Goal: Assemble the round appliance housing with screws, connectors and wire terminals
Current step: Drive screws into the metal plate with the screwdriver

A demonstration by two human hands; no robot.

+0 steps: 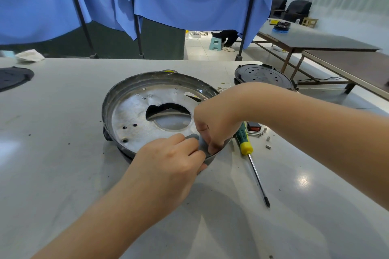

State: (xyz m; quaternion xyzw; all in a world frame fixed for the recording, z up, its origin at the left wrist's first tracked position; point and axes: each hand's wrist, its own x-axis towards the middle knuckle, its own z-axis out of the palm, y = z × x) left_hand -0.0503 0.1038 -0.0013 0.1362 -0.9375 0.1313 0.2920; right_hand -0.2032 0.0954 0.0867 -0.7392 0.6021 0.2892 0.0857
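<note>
The round metal housing point(134, 109) lies open side up on the grey table, with a large hole in its middle and several small holes in its plate. At its near rim sits a grey part point(201, 145), and both hands hold it. My left hand point(168, 162) pinches the grey part from the left. My right hand point(212, 124) curls over the rim and grips the same part from the right. What lies under the fingers is hidden.
A green and yellow screwdriver point(245, 143) lies right of the housing, beside several screws and spacers point(261, 133) and a small red and black part point(254, 126). A round black cover point(265, 76) sits at the back right, another dark disc point(12, 78) at far left.
</note>
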